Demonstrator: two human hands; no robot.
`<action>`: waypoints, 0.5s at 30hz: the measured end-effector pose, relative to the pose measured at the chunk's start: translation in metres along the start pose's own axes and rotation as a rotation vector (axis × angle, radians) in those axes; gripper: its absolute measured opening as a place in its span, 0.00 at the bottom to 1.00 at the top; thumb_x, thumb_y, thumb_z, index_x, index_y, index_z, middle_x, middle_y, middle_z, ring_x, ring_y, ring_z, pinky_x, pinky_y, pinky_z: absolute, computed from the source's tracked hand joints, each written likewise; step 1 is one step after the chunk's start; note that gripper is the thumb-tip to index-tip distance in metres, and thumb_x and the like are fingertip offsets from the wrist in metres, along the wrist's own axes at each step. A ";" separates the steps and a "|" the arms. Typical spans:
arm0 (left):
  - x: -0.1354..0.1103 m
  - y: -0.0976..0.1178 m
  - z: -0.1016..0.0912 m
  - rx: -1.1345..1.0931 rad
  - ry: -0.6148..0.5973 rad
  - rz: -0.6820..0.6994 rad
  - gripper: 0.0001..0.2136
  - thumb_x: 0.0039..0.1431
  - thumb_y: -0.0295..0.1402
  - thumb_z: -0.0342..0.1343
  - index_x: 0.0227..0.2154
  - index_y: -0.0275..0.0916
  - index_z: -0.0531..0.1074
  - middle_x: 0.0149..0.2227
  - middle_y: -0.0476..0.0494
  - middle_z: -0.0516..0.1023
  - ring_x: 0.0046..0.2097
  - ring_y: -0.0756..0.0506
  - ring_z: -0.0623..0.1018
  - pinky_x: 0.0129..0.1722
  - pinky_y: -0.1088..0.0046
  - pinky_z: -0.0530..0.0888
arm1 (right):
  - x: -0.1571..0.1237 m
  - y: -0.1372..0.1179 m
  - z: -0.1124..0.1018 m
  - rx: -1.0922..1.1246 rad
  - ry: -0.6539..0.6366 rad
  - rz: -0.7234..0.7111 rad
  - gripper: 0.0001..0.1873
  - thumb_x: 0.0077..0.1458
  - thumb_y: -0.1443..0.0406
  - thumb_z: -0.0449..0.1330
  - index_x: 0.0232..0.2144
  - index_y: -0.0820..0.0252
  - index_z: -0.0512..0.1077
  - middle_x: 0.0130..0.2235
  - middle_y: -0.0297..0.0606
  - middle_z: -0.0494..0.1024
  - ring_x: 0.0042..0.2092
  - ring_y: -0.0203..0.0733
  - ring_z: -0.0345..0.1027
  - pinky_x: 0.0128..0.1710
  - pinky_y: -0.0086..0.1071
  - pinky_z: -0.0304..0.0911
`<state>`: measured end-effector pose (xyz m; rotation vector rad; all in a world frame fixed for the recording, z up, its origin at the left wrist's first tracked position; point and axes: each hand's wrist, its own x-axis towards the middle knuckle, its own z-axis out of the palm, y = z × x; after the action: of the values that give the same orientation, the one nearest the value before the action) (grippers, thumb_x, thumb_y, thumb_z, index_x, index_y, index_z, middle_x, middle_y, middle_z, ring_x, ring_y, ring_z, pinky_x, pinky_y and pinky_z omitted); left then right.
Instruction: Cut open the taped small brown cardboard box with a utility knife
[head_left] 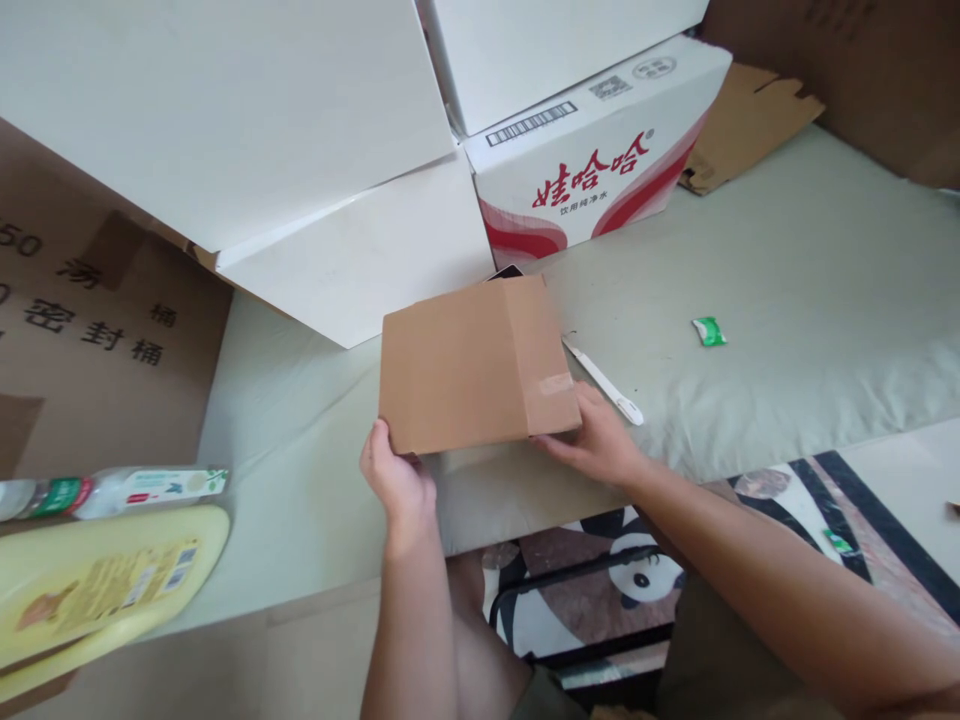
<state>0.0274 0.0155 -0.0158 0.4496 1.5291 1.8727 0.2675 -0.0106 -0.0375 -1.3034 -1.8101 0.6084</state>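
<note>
A small flattened brown cardboard box (469,365) with a strip of clear tape lies on a pale grey-green padded surface (787,300) in the middle of the view. My left hand (397,480) is closed on its near left corner, thumb on top. My right hand (596,440) grips its near right corner, fingers under the edge. A white utility knife (604,382) lies on the surface just right of the box, beside my right hand.
Large white boxes (247,130) and a red-and-white printed carton (600,150) stand behind. Brown cardboard (97,330) leans at the left. A yellow bottle (97,585) and a clear bottle (112,490) lie at the lower left. A green wrapper (709,331) lies at the right. A panda-patterned rug (600,590) lies below.
</note>
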 end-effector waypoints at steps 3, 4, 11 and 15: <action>0.001 -0.001 0.000 -0.027 0.004 -0.025 0.13 0.47 0.42 0.64 0.30 0.37 0.73 0.32 0.47 0.75 0.34 0.49 0.75 0.31 0.75 0.67 | 0.000 -0.003 -0.005 -0.043 0.077 -0.027 0.10 0.58 0.55 0.60 0.32 0.53 0.67 0.31 0.40 0.74 0.35 0.49 0.69 0.35 0.41 0.64; 0.001 -0.001 -0.001 -0.024 0.003 -0.020 0.13 0.48 0.42 0.63 0.30 0.37 0.73 0.32 0.47 0.75 0.34 0.49 0.75 0.31 0.75 0.67 | 0.000 -0.003 -0.008 -0.049 0.100 -0.052 0.11 0.59 0.55 0.58 0.30 0.53 0.66 0.29 0.38 0.72 0.33 0.48 0.68 0.33 0.40 0.62; 0.005 -0.003 -0.005 0.026 0.005 0.076 0.12 0.50 0.42 0.60 0.28 0.38 0.69 0.31 0.49 0.73 0.34 0.48 0.75 0.31 0.73 0.67 | 0.006 0.016 -0.031 -0.307 0.296 0.091 0.06 0.61 0.63 0.53 0.31 0.54 0.68 0.30 0.40 0.72 0.35 0.48 0.67 0.37 0.41 0.63; 0.006 -0.003 -0.008 0.026 0.021 0.160 0.11 0.52 0.41 0.58 0.29 0.39 0.68 0.31 0.50 0.72 0.34 0.48 0.74 0.32 0.73 0.68 | 0.006 0.032 -0.024 -0.526 0.141 0.200 0.13 0.55 0.61 0.60 0.43 0.58 0.73 0.38 0.46 0.74 0.39 0.53 0.68 0.38 0.44 0.64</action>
<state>0.0186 0.0140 -0.0212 0.5809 1.5725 1.9858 0.3037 0.0048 -0.0462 -1.8411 -1.7980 0.1309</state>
